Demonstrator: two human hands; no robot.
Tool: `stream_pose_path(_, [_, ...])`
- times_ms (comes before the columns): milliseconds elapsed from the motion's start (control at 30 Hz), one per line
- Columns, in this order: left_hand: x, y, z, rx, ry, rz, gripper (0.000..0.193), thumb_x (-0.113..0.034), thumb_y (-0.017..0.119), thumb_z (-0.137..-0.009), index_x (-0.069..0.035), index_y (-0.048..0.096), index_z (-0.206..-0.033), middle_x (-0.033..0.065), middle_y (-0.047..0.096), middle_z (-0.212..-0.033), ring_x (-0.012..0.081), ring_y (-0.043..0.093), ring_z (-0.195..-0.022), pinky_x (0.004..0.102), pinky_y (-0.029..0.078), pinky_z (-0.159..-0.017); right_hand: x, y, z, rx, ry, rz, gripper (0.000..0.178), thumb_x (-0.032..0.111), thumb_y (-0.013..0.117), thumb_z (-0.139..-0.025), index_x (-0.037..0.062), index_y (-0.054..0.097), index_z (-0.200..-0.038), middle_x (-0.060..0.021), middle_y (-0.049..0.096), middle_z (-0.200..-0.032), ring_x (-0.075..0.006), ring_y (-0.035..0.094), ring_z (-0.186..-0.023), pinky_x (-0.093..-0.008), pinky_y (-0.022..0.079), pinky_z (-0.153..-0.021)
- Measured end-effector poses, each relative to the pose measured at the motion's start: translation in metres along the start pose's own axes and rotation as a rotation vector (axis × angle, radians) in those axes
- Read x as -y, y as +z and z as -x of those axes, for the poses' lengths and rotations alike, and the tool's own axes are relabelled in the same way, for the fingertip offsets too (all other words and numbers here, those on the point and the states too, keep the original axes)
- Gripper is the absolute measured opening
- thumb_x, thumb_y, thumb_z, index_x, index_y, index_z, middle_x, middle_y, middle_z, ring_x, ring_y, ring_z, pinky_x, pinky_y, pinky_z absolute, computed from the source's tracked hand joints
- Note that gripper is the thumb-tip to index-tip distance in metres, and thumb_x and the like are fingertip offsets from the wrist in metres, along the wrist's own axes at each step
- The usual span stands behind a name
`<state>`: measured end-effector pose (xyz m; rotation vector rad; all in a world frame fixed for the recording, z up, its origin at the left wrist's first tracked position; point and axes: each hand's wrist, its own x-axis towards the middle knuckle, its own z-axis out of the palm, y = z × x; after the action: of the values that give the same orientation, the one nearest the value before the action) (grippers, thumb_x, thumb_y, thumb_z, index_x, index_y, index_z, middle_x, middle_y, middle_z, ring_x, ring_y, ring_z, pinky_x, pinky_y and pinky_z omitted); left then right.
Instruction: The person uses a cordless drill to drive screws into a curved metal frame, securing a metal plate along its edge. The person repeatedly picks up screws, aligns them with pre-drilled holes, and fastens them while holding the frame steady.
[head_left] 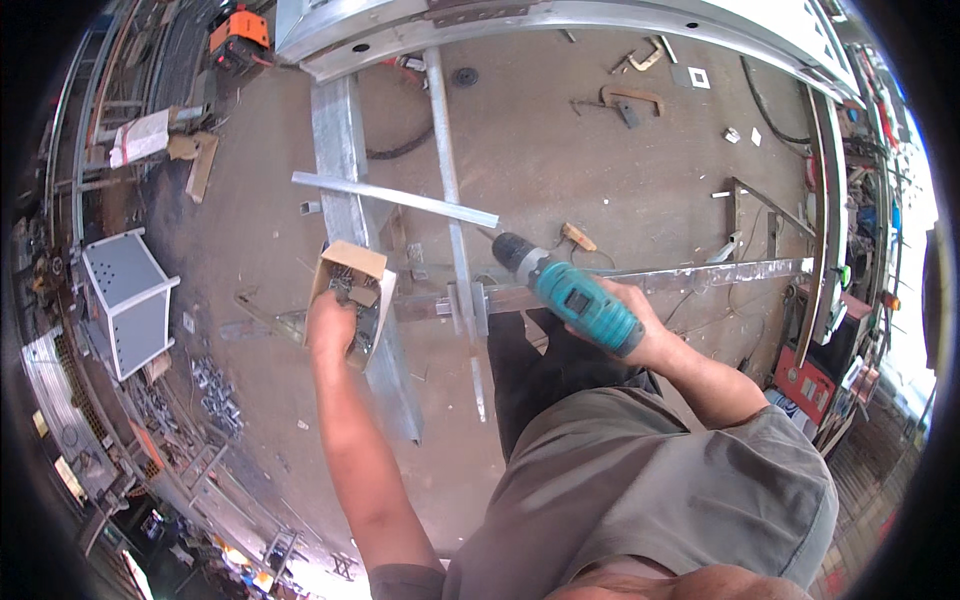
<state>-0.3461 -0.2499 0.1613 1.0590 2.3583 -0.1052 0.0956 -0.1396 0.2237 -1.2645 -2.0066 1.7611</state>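
L hand (333, 324) is in open brown cardboard box (358, 258), prob picking small grey metal bits (343, 281); can't tell its grip. R hand (640, 318) holds teal-black drill (570, 291). Next prob needs careful pinch.

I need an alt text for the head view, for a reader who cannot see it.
A person's right hand grips a teal power drill while the left hand is inside an open cardboard box of small metal pieces. Ahead, a thin metal bar crosses over a wider metal beam.

Drill (583, 303), centre of frame: 0 words I can read.
Red panel (801, 386), lower right: marks too small for me.
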Motion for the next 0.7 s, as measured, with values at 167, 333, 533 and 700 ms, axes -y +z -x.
stream_pose_path(167, [0.003,0.016,0.010,-0.137,-0.019,0.074,0.017,-0.008,0.067,-0.087,0.003,0.070,-0.098,0.0269,0.072,-0.100,0.0472,0.067,-0.101,0.0541,0.051,-0.089,0.003,-0.001,0.013,0.038,0.023,0.009,0.052,0.017,0.079,-0.081,0.0038,0.063,-0.129,-0.0218,0.073,-0.109,-0.0426,0.070,-0.103,-0.0444,0.056,-0.086])
stream_pose_path(333, [0.010,0.032,0.023,-0.313,-0.021,0.056,0.021,-0.010,0.067,-0.090,0.003,0.065,-0.106,0.0274,0.070,-0.104,0.0468,0.066,-0.100,0.0535,0.050,-0.088,0.001,-0.002,0.024,0.021,-0.014,0.015,0.055,0.017,0.078,-0.081,0.0059,0.062,-0.132,-0.0226,0.073,-0.109,-0.0438,0.070,-0.101,-0.0453,0.056,-0.086])
stream_pose_path(533, [0.015,0.036,0.036,-0.507,0.047,0.317,0.025,-0.007,0.062,-0.093,0.004,0.063,-0.116,0.0218,0.070,-0.107,0.0424,0.067,-0.097,0.0498,0.051,-0.087,0.000,0.000,0.033,0.004,-0.038,0.033,0.055,0.018,0.077,-0.082,0.0058,0.061,-0.133,-0.0226,0.073,-0.110,-0.0436,0.070,-0.102,-0.0456,0.056,-0.086])
stream_pose_path(700, [-0.005,0.026,0.080,-0.385,-0.187,0.972,0.029,-0.005,0.056,-0.097,0.000,0.062,-0.125,0.0072,0.065,-0.101,0.0223,0.062,-0.080,0.0362,0.052,-0.075,0.005,0.005,0.035,0.004,-0.071,-0.074,0.049,0.017,0.080,-0.084,0.0057,0.064,-0.129,-0.0196,0.073,-0.107,-0.0408,0.071,-0.098,-0.0432,0.056,-0.086])
